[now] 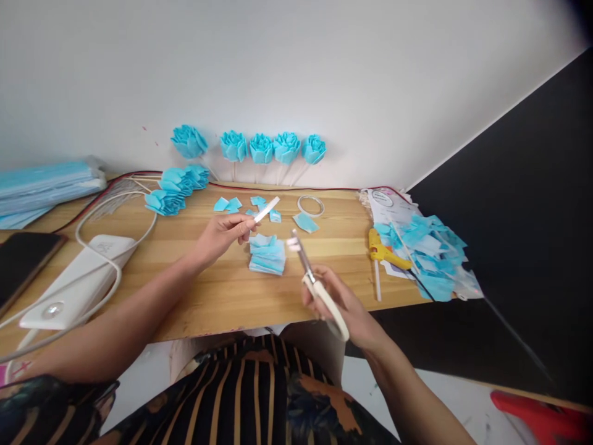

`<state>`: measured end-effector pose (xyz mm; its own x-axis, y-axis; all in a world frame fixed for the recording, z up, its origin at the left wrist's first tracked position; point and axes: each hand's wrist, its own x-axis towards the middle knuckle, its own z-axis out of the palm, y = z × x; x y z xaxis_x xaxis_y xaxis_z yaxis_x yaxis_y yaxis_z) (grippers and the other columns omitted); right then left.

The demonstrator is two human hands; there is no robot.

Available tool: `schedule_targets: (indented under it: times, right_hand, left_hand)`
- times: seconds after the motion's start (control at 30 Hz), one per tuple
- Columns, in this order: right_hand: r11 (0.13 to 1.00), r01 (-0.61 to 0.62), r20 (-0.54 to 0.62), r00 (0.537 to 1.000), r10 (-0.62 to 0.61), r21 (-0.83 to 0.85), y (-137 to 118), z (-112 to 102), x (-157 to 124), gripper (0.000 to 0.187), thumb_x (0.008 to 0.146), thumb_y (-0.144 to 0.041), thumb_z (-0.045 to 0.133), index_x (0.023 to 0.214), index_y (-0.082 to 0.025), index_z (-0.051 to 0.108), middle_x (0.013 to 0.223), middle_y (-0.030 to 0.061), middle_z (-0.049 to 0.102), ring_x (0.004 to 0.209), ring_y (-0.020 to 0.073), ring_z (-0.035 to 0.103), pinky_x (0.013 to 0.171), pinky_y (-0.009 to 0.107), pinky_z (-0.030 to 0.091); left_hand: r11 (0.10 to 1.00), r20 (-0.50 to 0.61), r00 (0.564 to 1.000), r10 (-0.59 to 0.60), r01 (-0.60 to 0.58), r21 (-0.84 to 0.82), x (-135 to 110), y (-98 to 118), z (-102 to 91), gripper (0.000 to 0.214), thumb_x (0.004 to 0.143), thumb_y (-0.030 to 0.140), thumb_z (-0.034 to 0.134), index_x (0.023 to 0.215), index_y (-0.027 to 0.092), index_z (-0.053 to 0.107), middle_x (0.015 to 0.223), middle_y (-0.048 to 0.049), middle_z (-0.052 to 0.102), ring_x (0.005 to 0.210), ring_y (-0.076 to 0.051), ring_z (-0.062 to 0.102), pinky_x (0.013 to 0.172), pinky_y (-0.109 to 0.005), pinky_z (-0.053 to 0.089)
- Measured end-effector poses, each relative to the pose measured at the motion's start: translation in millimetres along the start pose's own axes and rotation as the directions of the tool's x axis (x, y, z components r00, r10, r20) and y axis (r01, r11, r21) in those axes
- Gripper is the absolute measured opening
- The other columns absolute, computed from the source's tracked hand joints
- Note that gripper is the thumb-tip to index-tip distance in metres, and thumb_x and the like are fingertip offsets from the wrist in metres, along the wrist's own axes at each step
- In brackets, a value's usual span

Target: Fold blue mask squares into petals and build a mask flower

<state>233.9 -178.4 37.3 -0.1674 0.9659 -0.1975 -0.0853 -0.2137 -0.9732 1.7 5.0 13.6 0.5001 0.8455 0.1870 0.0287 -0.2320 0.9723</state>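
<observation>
Just left of the stack of blue paper squares (267,254) on the table (208,290), the left hand (222,235) pinches a white strip (266,210) by its lower end, leaving its tip free, while the right hand (345,309), just right of the stack, grips cream-handled scissors (319,290) with the blades angled toward the strip.

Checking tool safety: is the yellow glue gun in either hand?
No, the glue gun lies on the wooden table; the right hand holds scissors and the left hand a white strip.
</observation>
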Motion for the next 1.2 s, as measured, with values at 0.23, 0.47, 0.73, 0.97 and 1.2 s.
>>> schedule_targets:
  times: [0.23, 0.47, 0.73, 0.97, 1.2]
  right_hand:
    - [0.957, 0.089, -0.425, 0.904, 0.039, 0.277, -2, -41, -46, 0.06, 0.08, -0.072, 0.065, 0.114, -0.022, 0.07, 0.102, 0.0102, 0.068, 0.079, 0.0182, 0.057, 0.059, 0.027, 0.046]
    - [0.943, 0.209, -0.457, 0.887, -0.072, 0.257, 2, -54, -68, 0.057, 0.074, -0.059, 0.074, 0.118, -0.024, 0.07, 0.116, 0.0147, 0.069, 0.08, 0.0216, 0.056, 0.059, 0.031, 0.044]
    - [0.921, 0.01, -0.308, 0.944, 0.12, 0.388, 9, -81, -83, 0.057, 0.076, -0.066, 0.066, 0.095, -0.014, 0.08, 0.093, 0.0162, 0.076, 0.068, 0.0226, 0.066, 0.062, 0.035, 0.055]
    - [0.943, -0.14, -0.224, 0.951, 0.213, 0.303, 14, -79, -56, 0.062, 0.081, -0.07, 0.065, 0.1, -0.012, 0.077, 0.09, 0.0157, 0.076, 0.071, 0.0211, 0.071, 0.063, 0.031, 0.057]
    - [0.981, -0.185, -0.35, 0.917, 0.192, 0.053, 21, -81, -30, 0.055, 0.087, -0.066, 0.061, 0.102, -0.015, 0.077, 0.083, 0.012, 0.078, 0.07, 0.0241, 0.073, 0.063, 0.035, 0.057]
  left_hand:
    - [0.894, 0.311, 0.915, 0.257, -0.347, 0.283, 23, -6, 42.9, 0.028, 0.095, 0.042, 0.062, 0.085, 0.019, 0.075, 0.085, -0.0077, 0.073, 0.083, -0.02, 0.065, 0.077, -0.031, 0.047]
    - [0.662, 0.599, 0.782, 0.173, -0.543, 0.517, 76, -9, 137.9, 0.027, 0.092, 0.034, 0.067, 0.114, 0.02, 0.073, 0.117, -0.0124, 0.07, 0.099, -0.026, 0.068, 0.081, -0.033, 0.047]
    - [0.609, 0.425, 0.895, 0.133, -0.412, 0.677, 102, 6, 88.7, 0.024, 0.091, 0.028, 0.064, 0.11, 0.019, 0.075, 0.103, -0.0089, 0.076, 0.091, -0.023, 0.067, 0.079, -0.031, 0.045]
    - [0.383, 0.555, 0.822, 0.128, -0.557, 0.737, 101, -23, 109.0, 0.021, 0.083, 0.013, 0.058, 0.092, 0.013, 0.077, 0.098, -0.0156, 0.074, 0.098, -0.03, 0.066, 0.086, -0.041, 0.047]
    - [0.895, 0.125, 0.988, 0.095, -0.14, 0.424, 87, 11, 66.3, 0.012, 0.083, 0.027, 0.062, 0.083, 0.017, 0.069, 0.09, -0.0045, 0.074, 0.084, -0.02, 0.066, 0.079, -0.031, 0.05]
